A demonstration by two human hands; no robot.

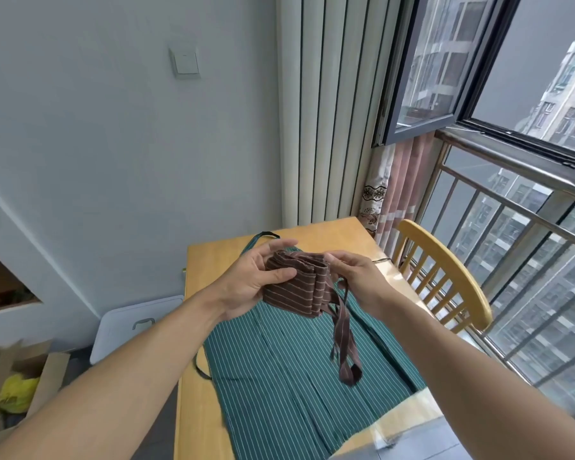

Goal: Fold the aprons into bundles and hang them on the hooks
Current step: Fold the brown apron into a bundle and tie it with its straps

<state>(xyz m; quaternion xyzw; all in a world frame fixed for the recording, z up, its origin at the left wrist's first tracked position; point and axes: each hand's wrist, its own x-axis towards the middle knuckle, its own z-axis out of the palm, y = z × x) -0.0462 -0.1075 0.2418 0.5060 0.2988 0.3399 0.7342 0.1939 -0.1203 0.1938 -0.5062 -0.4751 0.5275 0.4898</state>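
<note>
Both forearms foremost — left hand (251,280) and right hand (356,277) grasping brown apron bundle (297,287) over green apron (292,366), table (196,360); chair (445,273) alongside.

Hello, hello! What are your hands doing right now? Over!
Left hand grips brown apron bundle. Right hand pinches its straps. Green apron flat on table, unfolded. No hooks visible.

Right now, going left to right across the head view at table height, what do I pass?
Cardboard box with a yellow bag → white plastic lid with a handle → left hand → folded brown striped apron bundle → right hand → yellow wooden chair → metal window railing.
</note>
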